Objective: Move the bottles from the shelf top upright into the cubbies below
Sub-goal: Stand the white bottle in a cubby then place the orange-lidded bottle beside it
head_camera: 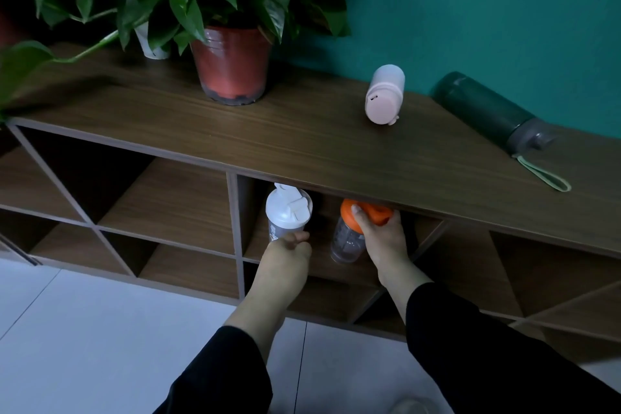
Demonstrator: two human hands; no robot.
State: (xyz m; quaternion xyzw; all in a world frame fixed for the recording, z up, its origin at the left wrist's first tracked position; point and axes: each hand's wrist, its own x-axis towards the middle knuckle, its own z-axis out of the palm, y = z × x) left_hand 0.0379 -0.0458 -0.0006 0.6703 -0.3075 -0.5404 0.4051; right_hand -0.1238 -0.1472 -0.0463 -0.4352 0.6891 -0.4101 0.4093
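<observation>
A white-lidded shaker bottle [287, 210] stands upright in the cubby under the shelf top, with my left hand [285, 255] wrapped around its lower body. Beside it in the same cubby, a clear bottle with an orange lid [349, 239] stands upright; my right hand [383, 239] grips it by the lid and neck. On the wooden shelf top [268, 138] a pink bottle [384, 94] lies on its side. Farther right a dark green bottle [490, 111] with a light green strap also lies on its side.
A red-potted leafy plant [232, 64] stands on the shelf top at the left, with a small white pot [151, 44] behind it. Open cubbies [168, 198] with diagonal dividers run left and right. A teal wall is behind; light floor tiles [100, 329] lie below.
</observation>
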